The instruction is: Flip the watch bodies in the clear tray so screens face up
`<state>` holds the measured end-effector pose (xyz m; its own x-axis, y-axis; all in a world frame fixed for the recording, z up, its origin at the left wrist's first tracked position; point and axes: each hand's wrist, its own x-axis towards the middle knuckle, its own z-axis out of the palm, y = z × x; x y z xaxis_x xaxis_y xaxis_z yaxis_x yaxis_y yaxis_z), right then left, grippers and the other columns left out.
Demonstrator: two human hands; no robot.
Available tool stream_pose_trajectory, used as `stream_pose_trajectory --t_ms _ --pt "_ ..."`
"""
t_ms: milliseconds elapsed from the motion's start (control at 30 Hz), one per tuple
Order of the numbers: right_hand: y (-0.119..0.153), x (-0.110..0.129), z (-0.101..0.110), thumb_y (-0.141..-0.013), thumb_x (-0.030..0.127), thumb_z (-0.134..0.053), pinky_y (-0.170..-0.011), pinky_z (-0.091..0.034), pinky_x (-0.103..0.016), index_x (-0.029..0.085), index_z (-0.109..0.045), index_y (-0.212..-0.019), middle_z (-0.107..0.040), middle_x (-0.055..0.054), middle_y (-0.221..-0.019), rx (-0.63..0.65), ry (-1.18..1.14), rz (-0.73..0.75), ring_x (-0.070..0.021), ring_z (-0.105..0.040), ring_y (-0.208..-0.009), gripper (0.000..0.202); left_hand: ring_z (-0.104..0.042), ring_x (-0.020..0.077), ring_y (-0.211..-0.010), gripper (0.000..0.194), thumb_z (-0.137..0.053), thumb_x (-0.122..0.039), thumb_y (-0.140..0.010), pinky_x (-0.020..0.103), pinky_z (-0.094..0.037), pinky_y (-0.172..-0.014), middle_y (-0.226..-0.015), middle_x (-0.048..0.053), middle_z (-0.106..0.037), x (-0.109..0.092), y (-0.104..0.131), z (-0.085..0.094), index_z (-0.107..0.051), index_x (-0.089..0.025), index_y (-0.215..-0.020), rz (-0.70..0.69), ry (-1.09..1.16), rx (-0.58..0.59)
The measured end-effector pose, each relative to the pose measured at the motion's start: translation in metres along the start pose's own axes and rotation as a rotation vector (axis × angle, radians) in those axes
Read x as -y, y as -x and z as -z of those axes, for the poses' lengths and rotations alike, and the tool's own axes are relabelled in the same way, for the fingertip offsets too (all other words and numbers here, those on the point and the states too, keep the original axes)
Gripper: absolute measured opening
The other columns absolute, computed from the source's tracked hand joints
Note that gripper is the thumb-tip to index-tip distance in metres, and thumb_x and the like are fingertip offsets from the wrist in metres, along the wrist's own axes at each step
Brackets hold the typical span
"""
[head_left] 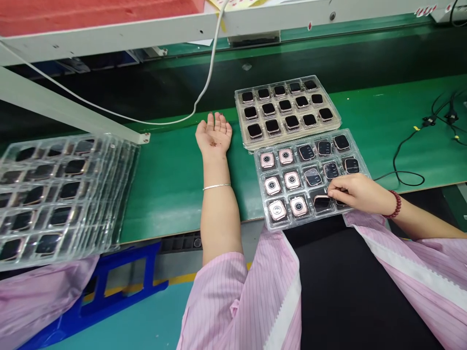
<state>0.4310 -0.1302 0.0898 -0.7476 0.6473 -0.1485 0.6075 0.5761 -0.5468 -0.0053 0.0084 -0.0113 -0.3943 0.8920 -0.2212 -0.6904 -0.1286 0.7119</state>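
1. Pink-striped cloth smock with a white border (215, 296) lies nearest the camera, open over black clothing (339, 282).
2. Flat green workbench (160, 194) spans the view; a sloping white metal post (73, 109) stands behind the left-hand pile and limits reach there.
3. Tall stack of clear plastic trays (69, 199), filled with dark-screened watches, sits at the left; its layers look likely to slide on one another.
4. Shallow clear plastic tray (310, 218) is right of centre, its near edge seeming to pass the bench edge. It is probably light and flexible, best carried by opposite rims. Two left columns show pink watch backs; the visible others are dark.
5. Similar clear tray of dark watches (292, 135) sits just beyond, crowding its far edge.
6. White cable (210, 70) loops behind the left hand; a thin black cable (428, 120) trails at the right.
7. Left hand (214, 133) rests palm up, fingers loosely spread, holding nothing visible. Right hand (359, 192) has thumb and forefinger pinched on the item below.
8. Dark-faced square watch (321, 201) is in the tray's front row: small, rigid, probably slick and scratchable, best held by its side edges.
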Motion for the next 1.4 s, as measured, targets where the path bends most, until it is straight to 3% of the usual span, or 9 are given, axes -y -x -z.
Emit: stream_pose_trajectory --t_ms 300,600,833,1133,1200,1300,1400 --pt "-0.003 0.002 0.003 -0.099 0.039 -0.05 -0.065 -0.039 -0.03 0.02 -0.063 -0.079 -0.068 -0.002 -0.073 0.003 -0.042 -0.021 -0.018 -0.06 -0.067 0.03 -0.06 0.015 -0.128 0.031 -0.033 -0.04 -0.098 0.026 -0.053 -0.099 -0.116 0.007 -0.071 0.0 -0.003 0.002 -0.061 -0.025 -0.092 0.011 0.014 0.011" --pt "-0.008 0.005 0.002 -0.1 0.037 -0.048 -0.07 -0.04 -0.03 0.018 -0.066 -0.083 -0.07 -0.005 -0.083 0.039 -0.013 0.024 -0.019 -0.063 -0.075 0.031 -0.064 0.0136 -0.123 0.031 -0.035 -0.042 -0.096 0.025 -0.053 -0.099 -0.111 0.005 -0.073 0.003 -0.006 0.005 -0.061 -0.027 -0.09 -0.037 -0.054 0.048" --pt "-0.008 0.005 0.003 -0.1 0.037 -0.047 -0.069 -0.04 -0.03 0.018 -0.066 -0.083 -0.07 -0.004 -0.082 0.051 -0.002 0.029 -0.0189 -0.063 -0.074 0.032 -0.063 0.0137 -0.123 0.037 -0.03 -0.042 -0.098 0.025 -0.054 -0.096 -0.107 0.005 -0.074 0.004 -0.008 0.004 -0.063 -0.028 -0.087 -0.029 -0.035 0.003" --pt "-0.007 0.003 0.002 -0.1 0.035 -0.05 -0.069 -0.04 -0.029 0.018 -0.066 -0.083 -0.07 -0.003 -0.081 0.038 -0.003 0.048 -0.0179 -0.063 -0.073 0.029 -0.063 0.0136 -0.124 0.034 -0.033 -0.042 -0.095 0.026 -0.054 -0.097 -0.103 0.003 -0.075 0.007 -0.02 0.017 -0.064 -0.03 -0.088 -0.052 -0.064 0.102" --pt "-0.007 0.002 0.0 -0.099 0.032 -0.052 -0.067 -0.04 -0.028 0.018 -0.064 -0.082 -0.069 -0.003 -0.08 -0.001 0.028 0.054 -0.0171 -0.062 -0.072 0.025 -0.063 0.0138 -0.124 0.034 -0.033 -0.042 -0.095 0.027 -0.054 -0.097 -0.103 0.004 -0.075 0.007 -0.02 0.017 -0.064 -0.031 -0.088 -0.054 -0.071 0.108" --pt "-0.009 0.006 -0.007 -0.097 0.026 -0.054 -0.065 -0.04 -0.028 0.017 -0.063 -0.083 -0.067 -0.004 -0.08 -0.178 0.127 0.068 -0.0171 -0.061 -0.071 0.018 -0.062 0.0136 -0.126 0.036 -0.031 -0.043 -0.096 0.027 -0.054 -0.098 -0.104 0.004 -0.075 0.006 -0.017 0.013 -0.064 -0.03 -0.087 -0.04 -0.055 0.057" --pt "-0.015 0.02 -0.019 -0.098 0.022 -0.052 -0.067 -0.041 -0.027 0.017 -0.064 -0.088 -0.066 -0.006 -0.085 -0.269 0.157 0.169 -0.0174 -0.062 -0.077 0.017 -0.061 0.0127 -0.127 0.037 -0.03 -0.043 -0.097 0.026 -0.053 -0.098 -0.107 0.003 -0.075 0.004 -0.011 0.006 -0.063 -0.03 -0.086 -0.018 -0.035 0.014"
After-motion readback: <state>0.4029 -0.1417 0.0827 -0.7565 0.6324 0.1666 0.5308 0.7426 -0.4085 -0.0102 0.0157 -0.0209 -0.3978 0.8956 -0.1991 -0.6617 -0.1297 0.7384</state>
